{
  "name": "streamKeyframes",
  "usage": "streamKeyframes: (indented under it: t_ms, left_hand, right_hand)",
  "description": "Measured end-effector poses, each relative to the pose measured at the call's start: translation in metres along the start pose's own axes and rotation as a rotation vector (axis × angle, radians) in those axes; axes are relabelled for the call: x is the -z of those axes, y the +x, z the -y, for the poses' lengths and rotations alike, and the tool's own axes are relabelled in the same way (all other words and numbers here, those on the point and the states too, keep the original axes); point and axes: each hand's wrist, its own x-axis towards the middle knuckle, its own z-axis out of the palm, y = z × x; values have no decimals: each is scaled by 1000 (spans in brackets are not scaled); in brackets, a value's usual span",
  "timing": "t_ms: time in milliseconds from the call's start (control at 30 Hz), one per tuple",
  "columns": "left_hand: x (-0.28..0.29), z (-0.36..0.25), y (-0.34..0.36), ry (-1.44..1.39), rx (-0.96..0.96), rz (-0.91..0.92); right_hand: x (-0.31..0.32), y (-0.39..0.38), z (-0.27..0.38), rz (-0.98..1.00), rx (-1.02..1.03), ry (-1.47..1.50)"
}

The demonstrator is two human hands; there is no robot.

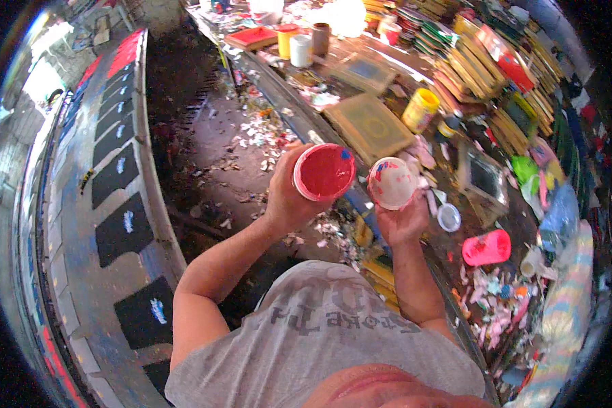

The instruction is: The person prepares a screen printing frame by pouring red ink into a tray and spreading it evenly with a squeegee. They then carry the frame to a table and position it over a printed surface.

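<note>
My left hand (285, 198) is wrapped round a round tub (325, 173) with its mouth turned up. Red paint coats the inside, and a blue smear marks the rim. Close by on the right, my right hand (405, 221) grips a round whitish lid (394, 185) streaked with red and blue paint. The lid and the tub are side by side, a small gap apart. Both are held over the near edge of a cluttered workbench. Some of my fingers are hidden behind what they hold.
Framed screens (370, 128), a yellow jar (421, 110), a pink container (487, 247) lying on its side and a small white lid (449, 217) crowd the bench. Stacked wooden frames (472, 71) stand behind. On my left runs a long printing table (126, 197) with dark printed pieces. Scraps litter the floor (251, 136).
</note>
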Motion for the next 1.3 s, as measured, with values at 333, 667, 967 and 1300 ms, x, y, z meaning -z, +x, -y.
streamKeyframes:
  t_ms: [333, 667, 967, 1300]
  left_hand:
    - [123, 100, 40, 55, 170, -136]
    - [215, 229, 135, 93, 263, -269]
    - [341, 321, 226, 135, 415, -524]
    - [505, 488, 325, 223, 490, -420]
  right_hand:
    - [-50, 132, -134, 131, -177, -68]
    - [-72, 352, -266, 152, -183, 25]
    - [-182, 532, -391, 507, -362, -4]
    - [-266, 714, -564, 481, -325, -23]
